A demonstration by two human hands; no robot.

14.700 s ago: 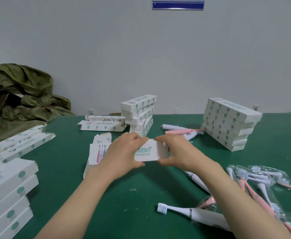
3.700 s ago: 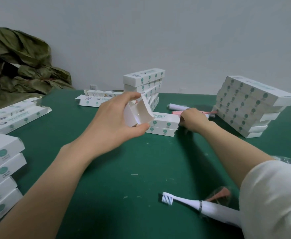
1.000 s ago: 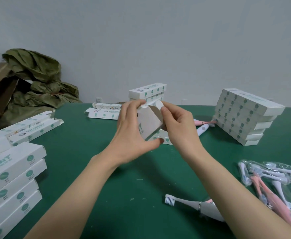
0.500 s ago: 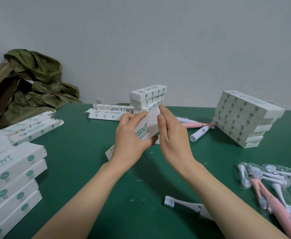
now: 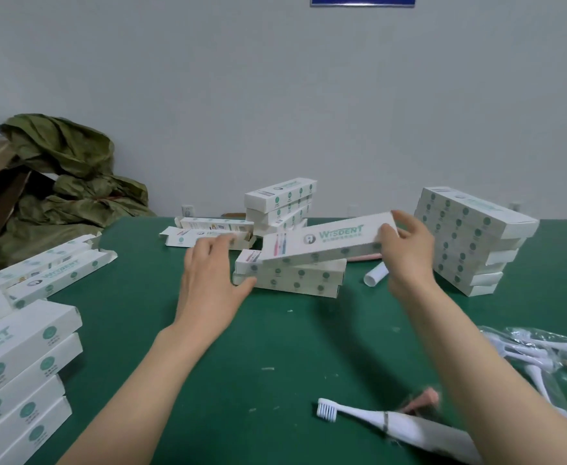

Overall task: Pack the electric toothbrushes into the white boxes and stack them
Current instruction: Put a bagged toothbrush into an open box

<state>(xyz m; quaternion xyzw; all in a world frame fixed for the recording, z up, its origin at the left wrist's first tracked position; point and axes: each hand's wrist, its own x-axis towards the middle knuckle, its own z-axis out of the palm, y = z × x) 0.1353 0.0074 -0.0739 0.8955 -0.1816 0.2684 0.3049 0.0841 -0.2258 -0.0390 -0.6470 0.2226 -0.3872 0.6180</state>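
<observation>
White box [image 5: 325,241] aslant on stack [image 5: 295,280], end between curled right fingers [image 5: 388,233]; left fingers [image 5: 215,245] straight

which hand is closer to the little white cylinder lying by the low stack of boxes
Right. The right hand grips the end of the tilted box, right beside the white cylinder. The left hand is at the low stack's opposite end.

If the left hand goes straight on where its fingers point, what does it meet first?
Likely the open-flapped box lying flat just beyond the left hand; depth is unclear.
</observation>
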